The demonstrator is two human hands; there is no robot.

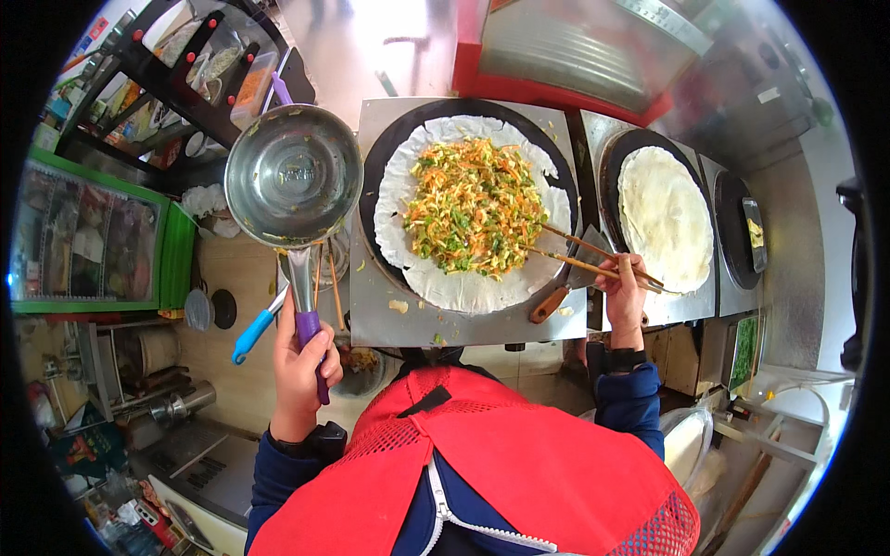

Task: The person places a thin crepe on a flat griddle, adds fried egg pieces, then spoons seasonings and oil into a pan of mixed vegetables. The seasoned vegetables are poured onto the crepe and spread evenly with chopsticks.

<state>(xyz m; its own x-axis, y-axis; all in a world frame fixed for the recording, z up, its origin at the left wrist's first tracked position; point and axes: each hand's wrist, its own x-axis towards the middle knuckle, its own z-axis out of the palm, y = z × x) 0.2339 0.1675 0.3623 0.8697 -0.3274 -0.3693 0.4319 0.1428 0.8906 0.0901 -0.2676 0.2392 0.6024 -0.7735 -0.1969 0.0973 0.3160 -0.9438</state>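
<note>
My left hand is closed round the purple handle of a steel saucepan, held to the left of the middle griddle. The pan's inside looks bare apart from smears at its rim. On that black round griddle lies a thin pale flatbread, torn at its right edge. Heaped over its middle is a shredded vegetable filling of orange, green and yellow bits. My right hand grips a pair of long wooden chopsticks, their tips at the filling's right edge. A wooden-handled scraper lies under the chopsticks.
To the right, a second griddle bears another flatbread; a third griddle stands beyond. A red-framed panel rises behind. Left are a blue-handled utensil, a green-framed cabinet and a black rack. A bowl sits below.
</note>
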